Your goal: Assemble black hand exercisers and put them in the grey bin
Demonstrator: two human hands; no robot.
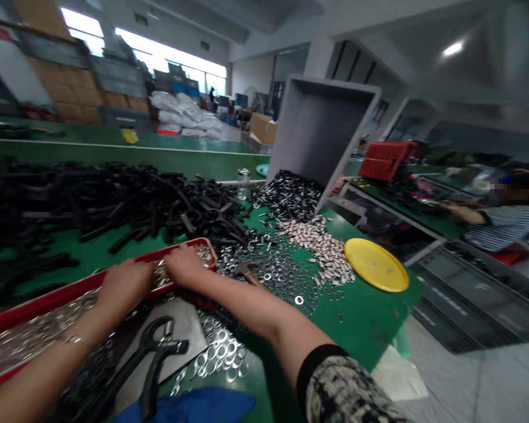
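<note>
Tray (39, 302) — red, shallow, heaped with silvery washers (35, 332) — both hands' fingers (189, 258) curled inside.

Red tray (44, 301): glossy plastic. Washers (286, 276): shiny bare metal. Black clamp parts (114, 200): matt. Yellow lid (376, 265): smooth plastic. Table top (370, 317): smooth green, slight sheen.

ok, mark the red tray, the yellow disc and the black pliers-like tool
red tray (176, 254), head view, far rim
yellow disc (376, 264), head view, middle of top face
black pliers-like tool (152, 343), head view, near the pivot
</note>
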